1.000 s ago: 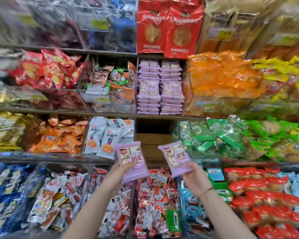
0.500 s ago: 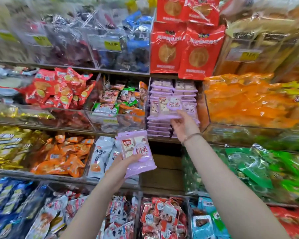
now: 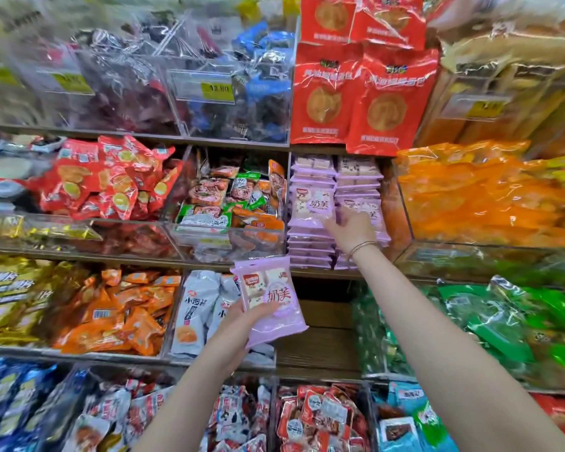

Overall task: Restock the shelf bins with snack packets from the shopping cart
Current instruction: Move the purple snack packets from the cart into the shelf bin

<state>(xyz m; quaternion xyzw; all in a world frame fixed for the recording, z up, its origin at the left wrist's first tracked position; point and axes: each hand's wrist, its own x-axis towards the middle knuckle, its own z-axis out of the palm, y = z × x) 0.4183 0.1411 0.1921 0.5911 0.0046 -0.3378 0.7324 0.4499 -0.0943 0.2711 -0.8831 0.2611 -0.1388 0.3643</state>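
Lilac packet (image 3: 272, 296): left hand (image 3: 236, 328) grips; right hand (image 3: 351, 228) (grip unclear) partly covers stack (image 3: 310, 251).

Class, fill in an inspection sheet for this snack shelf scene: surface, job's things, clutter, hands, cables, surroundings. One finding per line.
Surface: shelf carrying clear bins, with more tiers above and below.
Job's things: purple packet stacks in two columns; one upright packet faces out in front of them; a spare packet is held lower down.
Clutter: nothing seen out of place; neighbouring bins hold mixed packets and orange packets.
Hands: left hand grips the spare packet; right hand, bracelet on the wrist, touches the upright packet, grip unclear.
Cables: nothing seen.
Surroundings: red bags above; yellow price tag; cart not in view.
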